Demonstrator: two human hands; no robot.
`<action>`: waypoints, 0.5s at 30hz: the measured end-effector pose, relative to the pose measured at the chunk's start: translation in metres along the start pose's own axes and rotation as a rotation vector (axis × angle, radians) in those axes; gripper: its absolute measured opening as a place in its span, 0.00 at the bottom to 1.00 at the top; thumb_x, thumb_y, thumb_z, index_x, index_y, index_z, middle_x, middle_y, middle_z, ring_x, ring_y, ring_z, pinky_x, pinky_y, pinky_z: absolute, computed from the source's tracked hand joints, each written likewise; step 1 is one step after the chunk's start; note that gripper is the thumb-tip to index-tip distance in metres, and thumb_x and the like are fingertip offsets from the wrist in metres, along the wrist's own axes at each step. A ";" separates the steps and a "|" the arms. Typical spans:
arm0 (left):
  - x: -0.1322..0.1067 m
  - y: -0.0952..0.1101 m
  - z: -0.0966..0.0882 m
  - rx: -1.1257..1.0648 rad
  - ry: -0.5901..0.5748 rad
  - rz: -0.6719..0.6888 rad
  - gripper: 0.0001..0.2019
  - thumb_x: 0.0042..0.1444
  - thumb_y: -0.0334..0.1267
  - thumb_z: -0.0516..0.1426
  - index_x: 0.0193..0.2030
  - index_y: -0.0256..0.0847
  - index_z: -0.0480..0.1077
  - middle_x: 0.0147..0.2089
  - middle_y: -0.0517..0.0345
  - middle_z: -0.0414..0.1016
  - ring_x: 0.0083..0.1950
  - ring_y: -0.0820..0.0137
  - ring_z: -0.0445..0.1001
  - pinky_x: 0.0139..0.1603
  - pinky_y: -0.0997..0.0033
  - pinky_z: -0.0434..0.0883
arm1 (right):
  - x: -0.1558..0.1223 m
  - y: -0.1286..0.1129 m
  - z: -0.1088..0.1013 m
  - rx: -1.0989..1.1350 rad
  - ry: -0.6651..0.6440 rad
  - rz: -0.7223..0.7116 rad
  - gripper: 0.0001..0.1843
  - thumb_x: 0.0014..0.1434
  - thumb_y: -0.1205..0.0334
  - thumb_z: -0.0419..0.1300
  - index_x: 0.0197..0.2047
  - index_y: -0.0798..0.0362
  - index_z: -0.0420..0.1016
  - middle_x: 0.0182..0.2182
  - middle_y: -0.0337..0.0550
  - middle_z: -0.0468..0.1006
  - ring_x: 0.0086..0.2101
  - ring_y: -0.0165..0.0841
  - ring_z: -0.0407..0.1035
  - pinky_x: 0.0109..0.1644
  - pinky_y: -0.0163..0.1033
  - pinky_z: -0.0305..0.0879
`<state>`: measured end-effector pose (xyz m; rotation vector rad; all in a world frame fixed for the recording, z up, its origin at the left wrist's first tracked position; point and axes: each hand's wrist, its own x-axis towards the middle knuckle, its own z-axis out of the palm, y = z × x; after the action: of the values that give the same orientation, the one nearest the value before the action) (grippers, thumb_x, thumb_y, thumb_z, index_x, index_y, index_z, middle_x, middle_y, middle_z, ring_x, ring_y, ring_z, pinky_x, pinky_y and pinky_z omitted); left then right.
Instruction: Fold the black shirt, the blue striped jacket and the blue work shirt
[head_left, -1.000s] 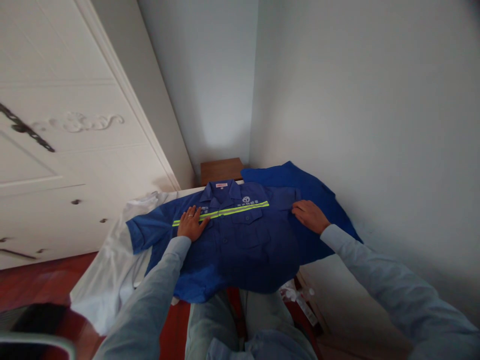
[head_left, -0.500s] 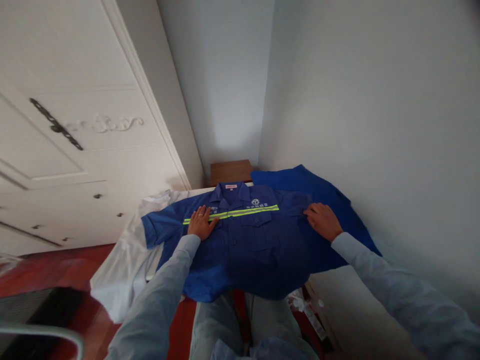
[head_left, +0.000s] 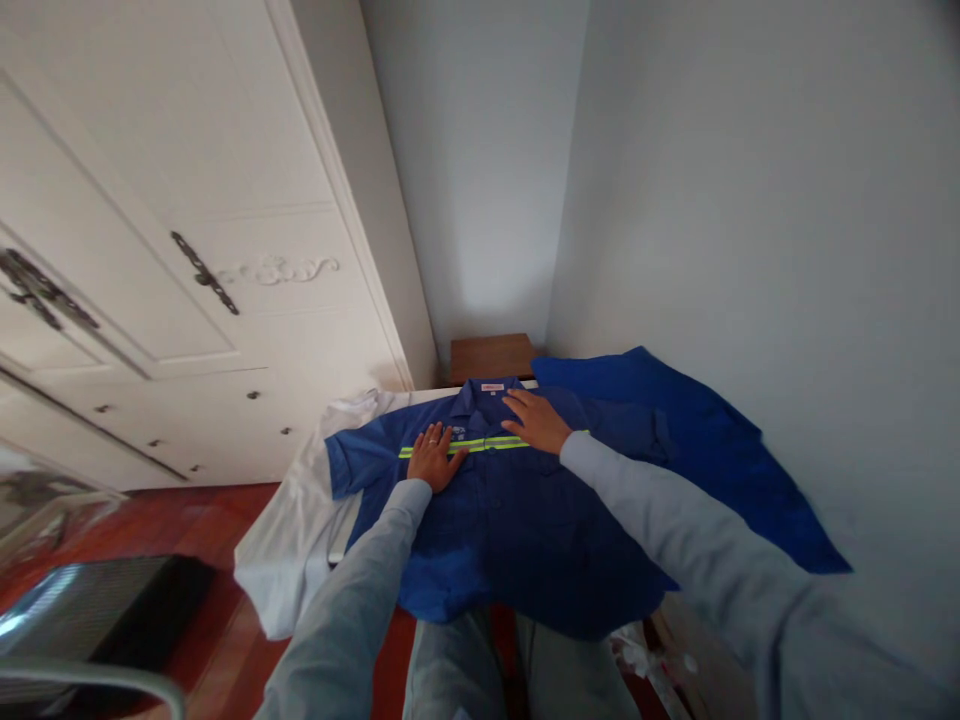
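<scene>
A blue short-sleeved work shirt (head_left: 525, 510) lies spread front side up, its collar away from me and a yellow-and-grey reflective stripe across the chest. My left hand (head_left: 436, 458) rests flat on the chest at the stripe's left part, fingers spread, a ring on one finger. Over the upper chest, close to the collar, is my right hand (head_left: 537, 420), fingers apart and holding nothing; whether it touches the cloth I cannot tell. It covers part of the stripe and the printed emblem.
White cloth (head_left: 289, 540) hangs off the left side, and a brighter blue cloth (head_left: 697, 440) lies to the right against the wall. Behind the collar stands a brown wooden box (head_left: 491, 358). A white wardrobe (head_left: 322, 330) rises at left; a black-and-grey object (head_left: 112, 610) sits on the red floor.
My right hand has left the shirt's right sleeve and moved left to the chest near the collar. My left hand stays on the stripe. The view has shifted slightly left.
</scene>
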<state>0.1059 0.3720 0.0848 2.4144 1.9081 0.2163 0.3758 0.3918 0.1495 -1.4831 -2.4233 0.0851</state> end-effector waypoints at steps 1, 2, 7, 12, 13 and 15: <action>0.000 0.000 0.000 -0.004 0.001 -0.002 0.37 0.66 0.61 0.44 0.73 0.38 0.57 0.75 0.45 0.51 0.77 0.55 0.50 0.77 0.51 0.50 | 0.014 -0.003 0.011 -0.001 -0.070 0.053 0.33 0.69 0.48 0.51 0.71 0.57 0.60 0.70 0.54 0.55 0.69 0.44 0.49 0.72 0.48 0.50; -0.001 0.001 -0.001 -0.010 0.001 -0.004 0.37 0.66 0.61 0.44 0.73 0.38 0.57 0.75 0.45 0.51 0.77 0.55 0.50 0.77 0.51 0.50 | 0.026 -0.004 0.021 -0.004 -0.129 0.116 0.35 0.69 0.47 0.50 0.73 0.57 0.57 0.72 0.53 0.51 0.71 0.44 0.46 0.73 0.48 0.47; -0.002 0.002 -0.003 -0.022 -0.011 -0.006 0.37 0.66 0.61 0.43 0.73 0.38 0.56 0.76 0.45 0.51 0.77 0.55 0.49 0.77 0.51 0.50 | 0.059 0.007 0.058 -0.024 -0.229 0.309 0.38 0.72 0.44 0.43 0.74 0.63 0.52 0.72 0.59 0.47 0.71 0.47 0.42 0.73 0.55 0.44; -0.003 0.002 0.001 -0.020 0.007 0.003 0.38 0.66 0.62 0.41 0.73 0.39 0.56 0.76 0.46 0.51 0.78 0.56 0.48 0.78 0.51 0.50 | 0.058 0.016 0.073 -0.051 -0.198 0.313 0.37 0.72 0.44 0.39 0.74 0.61 0.51 0.73 0.56 0.45 0.72 0.43 0.40 0.74 0.53 0.39; -0.003 0.002 0.002 -0.022 0.011 0.005 0.38 0.66 0.62 0.41 0.73 0.39 0.56 0.76 0.46 0.51 0.78 0.56 0.48 0.78 0.51 0.49 | 0.057 0.017 0.075 -0.054 -0.194 0.311 0.37 0.72 0.44 0.39 0.74 0.60 0.51 0.73 0.55 0.45 0.72 0.43 0.40 0.74 0.52 0.39; -0.003 0.001 0.003 -0.027 0.017 0.003 0.38 0.66 0.62 0.41 0.73 0.38 0.56 0.75 0.45 0.51 0.78 0.55 0.48 0.78 0.51 0.49 | 0.056 0.018 0.077 -0.060 -0.185 0.307 0.37 0.72 0.44 0.39 0.74 0.60 0.51 0.73 0.54 0.45 0.72 0.42 0.40 0.74 0.52 0.39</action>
<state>0.1072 0.3693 0.0814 2.4061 1.8955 0.2614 0.3458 0.4574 0.0845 -1.9435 -2.3318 0.2258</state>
